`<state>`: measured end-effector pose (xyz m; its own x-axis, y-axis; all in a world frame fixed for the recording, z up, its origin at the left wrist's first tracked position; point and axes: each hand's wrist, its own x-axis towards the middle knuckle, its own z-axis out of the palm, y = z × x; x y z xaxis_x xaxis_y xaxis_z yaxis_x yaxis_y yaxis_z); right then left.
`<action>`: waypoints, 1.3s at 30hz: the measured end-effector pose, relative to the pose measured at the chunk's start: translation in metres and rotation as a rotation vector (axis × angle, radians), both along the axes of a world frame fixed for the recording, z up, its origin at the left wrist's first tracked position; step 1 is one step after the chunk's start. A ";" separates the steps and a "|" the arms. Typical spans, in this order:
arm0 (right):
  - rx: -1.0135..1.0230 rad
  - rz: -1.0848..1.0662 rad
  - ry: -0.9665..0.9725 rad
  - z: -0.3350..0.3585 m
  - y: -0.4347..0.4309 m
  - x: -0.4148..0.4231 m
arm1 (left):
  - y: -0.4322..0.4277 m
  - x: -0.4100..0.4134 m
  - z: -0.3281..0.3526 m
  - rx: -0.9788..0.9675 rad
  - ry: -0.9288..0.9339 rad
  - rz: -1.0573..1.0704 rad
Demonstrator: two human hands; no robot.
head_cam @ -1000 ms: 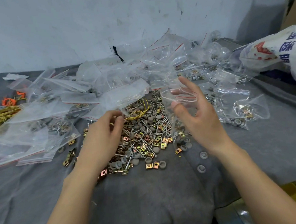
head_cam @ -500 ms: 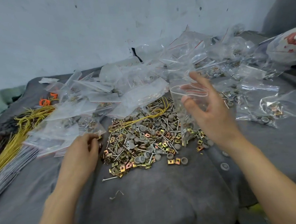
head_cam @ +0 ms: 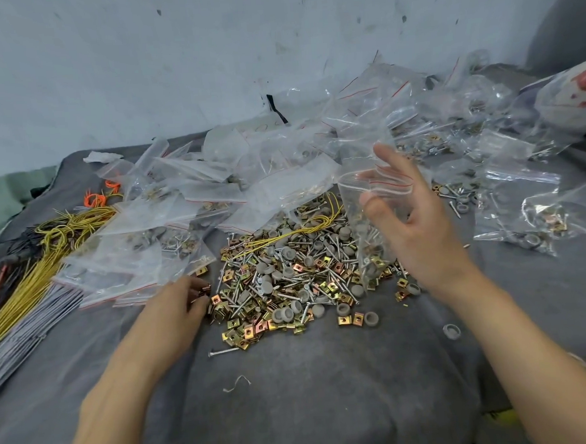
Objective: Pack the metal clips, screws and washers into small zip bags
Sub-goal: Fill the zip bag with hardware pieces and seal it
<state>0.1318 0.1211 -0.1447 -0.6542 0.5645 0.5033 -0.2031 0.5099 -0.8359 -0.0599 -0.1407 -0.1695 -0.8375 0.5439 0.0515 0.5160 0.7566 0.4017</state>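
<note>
Grey cloth covers the counter below a scuffed pale wall, and the picture shifts. The left hand, up in the middle of the heap 1 second ago, now sits at the heap's near left edge. Its fingers are curled in, pinching at the gold-coloured square metal clips there. The right hand keeps its post over the right side of the pile, thumb and fingers pinching the rim of a clear small zip bag with a red stripe. The bag's mouth is held agape, and a few pieces seem to sit at its bottom. Silver screws and grey round washers lie mixed with the clips between the 2 hands. The view has swung left too, bringing the yellow wire bundles into sight. I read this as the clip-gathering step, with the bag open and waiting for that handful.
</note>
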 end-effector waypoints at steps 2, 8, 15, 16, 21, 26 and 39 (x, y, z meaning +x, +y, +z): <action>-0.004 0.000 0.002 0.000 0.001 0.001 | 0.001 0.001 0.001 0.018 0.011 0.004; -0.007 0.001 0.025 0.001 0.002 0.004 | 0.005 0.006 0.006 0.116 0.060 0.044; -0.025 -0.005 0.028 0.002 0.004 0.005 | 0.013 0.003 0.003 0.119 0.096 0.044; -0.025 -0.007 0.026 0.002 0.004 0.005 | 0.014 0.003 0.003 0.109 0.099 0.041; -0.017 -0.004 0.035 0.002 0.003 0.005 | 0.015 0.003 0.002 0.079 0.116 0.033; -0.008 -0.007 0.037 0.003 0.003 0.005 | 0.012 0.002 0.002 0.067 0.098 0.035; 0.038 0.008 0.031 0.001 0.000 0.003 | 0.006 0.006 0.003 0.202 0.047 -0.017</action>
<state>0.1345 0.1210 -0.1432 -0.6420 0.5394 0.5448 -0.2327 0.5400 -0.8089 -0.0535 -0.1349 -0.1668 -0.8226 0.5326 0.1992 0.5495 0.6544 0.5194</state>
